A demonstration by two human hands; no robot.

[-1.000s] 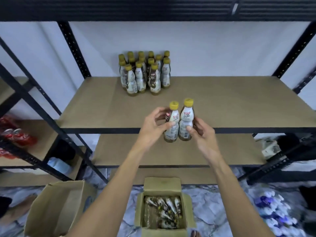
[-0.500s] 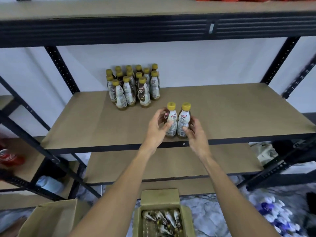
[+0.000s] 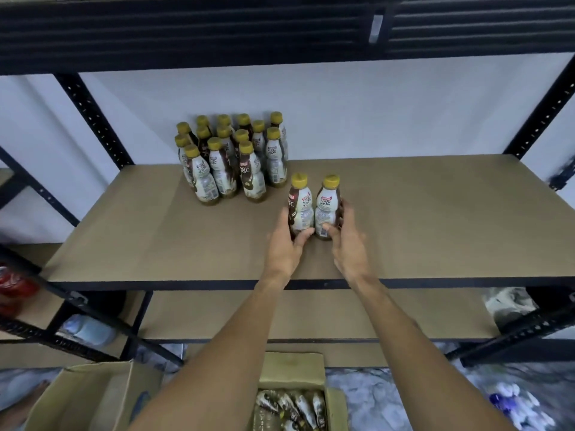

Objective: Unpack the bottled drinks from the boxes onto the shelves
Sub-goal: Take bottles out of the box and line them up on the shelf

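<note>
Two yellow-capped drink bottles stand upright side by side on the brown shelf board (image 3: 435, 219). My left hand (image 3: 284, 244) wraps the left bottle (image 3: 300, 206) and my right hand (image 3: 347, 244) wraps the right bottle (image 3: 326, 206). A cluster of several identical bottles (image 3: 230, 160) stands at the back left of the same shelf, just left of the pair. Below, an open cardboard box (image 3: 292, 371) on the floor holds more bottles lying on their sides.
A black metal beam (image 3: 280, 29) of the upper shelf hangs overhead. A lower shelf board (image 3: 311, 315) lies beneath. An open cardboard box (image 3: 90, 396) sits at the bottom left. Red cans (image 3: 14, 284) rest on a left rack. Blue-capped bottles (image 3: 516, 405) lie on the floor at right.
Both hands have carried the two bottles up from in front of the shelf edge and farther back onto the board, toward the cluster. The view has tilted upward.
</note>
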